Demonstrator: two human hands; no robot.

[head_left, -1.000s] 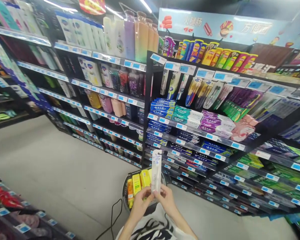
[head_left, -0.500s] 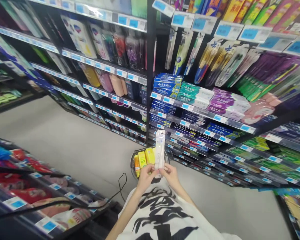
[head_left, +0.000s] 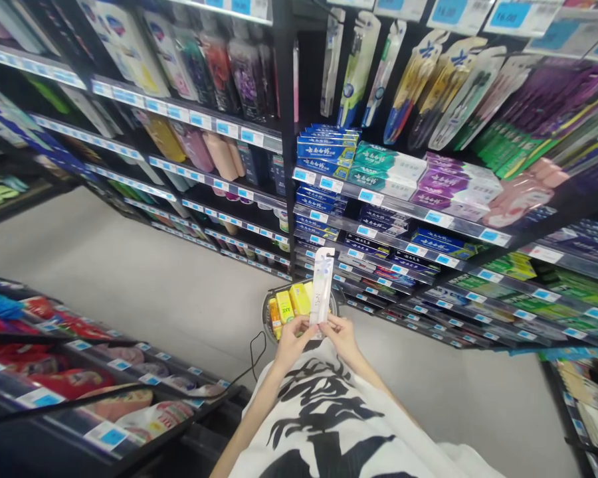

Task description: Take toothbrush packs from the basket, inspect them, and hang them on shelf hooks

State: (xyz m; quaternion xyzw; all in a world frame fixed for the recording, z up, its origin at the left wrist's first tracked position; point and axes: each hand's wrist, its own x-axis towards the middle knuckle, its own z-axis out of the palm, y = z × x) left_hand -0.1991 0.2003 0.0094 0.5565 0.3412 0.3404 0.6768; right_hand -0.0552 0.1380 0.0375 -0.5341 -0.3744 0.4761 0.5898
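Observation:
A toothbrush package [head_left: 321, 285], pale and slim with a hook-shaped cutout at its top, stands nearly upright between my hands. My left hand [head_left: 295, 337] pinches its lower left edge, and my right hand [head_left: 339, 334] grips the lower right edge, thumbs close together at the bottom. Just beyond and below the package is a round shopping basket [head_left: 266, 317]. Yellow boxes [head_left: 284, 304], one marked AXE, and an orange pack [head_left: 275, 317] lie in it; the package and my hands hide part of the basket.
Ahead to the right, a rack holds hanging toothbrushes [head_left: 359, 70] and stacked toothpaste boxes [head_left: 389, 166]. Bottles [head_left: 219, 73] fill the shelves at the left. A lower shelf with red bags [head_left: 74, 382] flanks me at left, a dark cable [head_left: 252, 358] near it. Grey floor [head_left: 129, 259] runs between.
The view has shifted, so the upper shelves sit higher and farther left in the picture. Both hands keep hold of the toothbrush package, which now leans slightly more to the right.

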